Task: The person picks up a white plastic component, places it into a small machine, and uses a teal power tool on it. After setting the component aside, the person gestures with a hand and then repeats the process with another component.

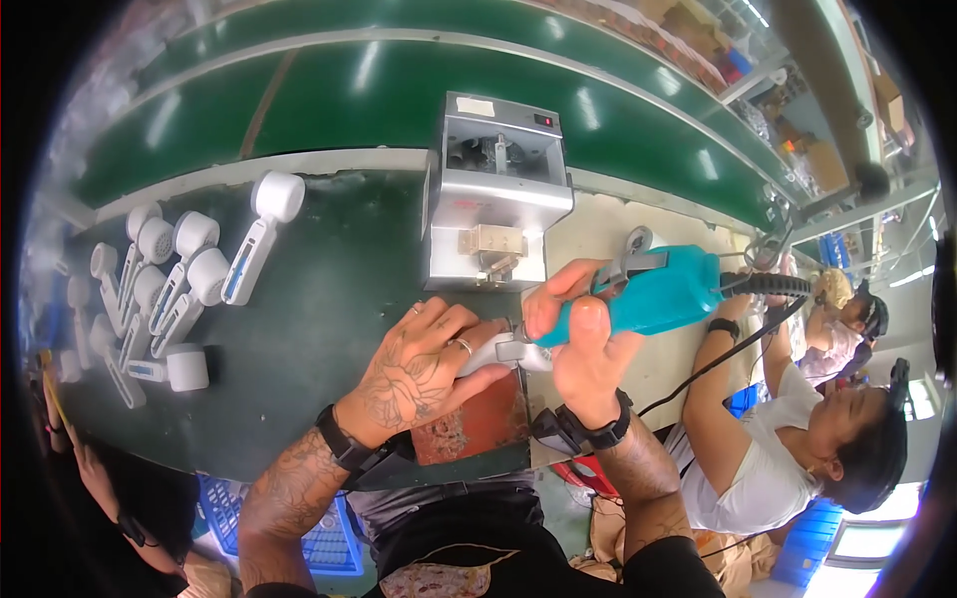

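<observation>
clock set at the meeting of the two hands, 12 toward the far side of the bench. left hand (424,361) lies at 9, fingers closed over a white piece (485,356), likely a shower-head handle, thumb bracing its near side; the piece sits at centre, low over the green bench top (324,329). right hand (590,374) at 4, fingers and thumb wrapped round a teal power driver (670,291), its body slanting off toward 2, black cable (773,285) trailing from the rear. driver nose points at the white piece and seems to touch it, though fingers crowd the spot. reddish-brown pad (469,434) just below, at 7. silver machine (498,199) with an open bay at 12. white shower heads (197,234) in a loose cluster at 9, handles mostly slanting nearward; a separate shower head (277,197) at 10. blue basket (339,538) under the bench edge, also at 7. co-worker (768,458) in a white top at 4.
</observation>
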Available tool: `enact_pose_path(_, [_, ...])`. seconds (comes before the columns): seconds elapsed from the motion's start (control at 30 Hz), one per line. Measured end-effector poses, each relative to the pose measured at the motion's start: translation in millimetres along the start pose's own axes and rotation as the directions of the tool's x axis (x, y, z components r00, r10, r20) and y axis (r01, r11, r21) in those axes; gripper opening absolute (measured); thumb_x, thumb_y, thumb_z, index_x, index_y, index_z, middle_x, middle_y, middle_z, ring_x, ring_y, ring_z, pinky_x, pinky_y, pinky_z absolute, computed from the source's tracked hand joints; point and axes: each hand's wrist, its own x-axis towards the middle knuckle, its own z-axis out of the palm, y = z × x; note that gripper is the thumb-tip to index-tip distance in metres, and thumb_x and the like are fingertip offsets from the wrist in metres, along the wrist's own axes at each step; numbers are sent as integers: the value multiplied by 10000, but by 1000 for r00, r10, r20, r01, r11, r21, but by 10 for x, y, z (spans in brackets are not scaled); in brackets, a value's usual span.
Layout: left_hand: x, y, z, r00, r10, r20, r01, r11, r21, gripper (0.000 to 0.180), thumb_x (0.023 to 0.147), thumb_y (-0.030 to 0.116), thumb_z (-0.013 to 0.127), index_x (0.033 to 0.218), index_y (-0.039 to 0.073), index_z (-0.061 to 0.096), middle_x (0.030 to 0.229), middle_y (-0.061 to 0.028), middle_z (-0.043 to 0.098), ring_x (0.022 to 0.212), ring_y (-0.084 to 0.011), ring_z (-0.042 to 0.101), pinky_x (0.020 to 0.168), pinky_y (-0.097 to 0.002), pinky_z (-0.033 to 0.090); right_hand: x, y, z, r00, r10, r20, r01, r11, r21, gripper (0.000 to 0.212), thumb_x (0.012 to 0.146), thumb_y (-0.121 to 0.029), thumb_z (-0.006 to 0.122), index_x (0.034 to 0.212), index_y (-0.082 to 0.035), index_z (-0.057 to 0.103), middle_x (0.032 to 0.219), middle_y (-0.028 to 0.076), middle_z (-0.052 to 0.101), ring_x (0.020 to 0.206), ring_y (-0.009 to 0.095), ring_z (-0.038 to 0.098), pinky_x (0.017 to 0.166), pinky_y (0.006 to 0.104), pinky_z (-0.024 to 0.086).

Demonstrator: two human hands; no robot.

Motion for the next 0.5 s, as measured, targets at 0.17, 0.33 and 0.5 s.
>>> enact_pose_path(0.17, [28,48,-36,998,-12,69,9,999,44,481,855,295,780,1258,59,661,1032,-72,595,928,-263,575,833,-421,499,19,80,-18,997,-27,76,28,1000,-6,430,1034,-410,613,988,6,515,735,89,564,659,181,562,608,337,477])
enact_pose_path(0.33, [22,18,-21,997,-4,76,-2,996,86,471,864,286,766,1248,42,644,1059,-85,581,939,-282,567,838,-430,488,54,113,-12,993,-45,109,47,999,-23,397,1041,-378,610,956,-6,498,740,82,556,660,183,568,603,333,481])
enact_pose_path(0.5, [-7,-8,-28,998,-15,62,10,997,77,447,874,279,752,1244,53,644,1051,-87,576,952,-285,562,853,-431,484,221,24,93,998,4,62,-2,999,-38,361,1054,-329,587,1074,31,557,756,66,572,695,173,582,630,318,485])
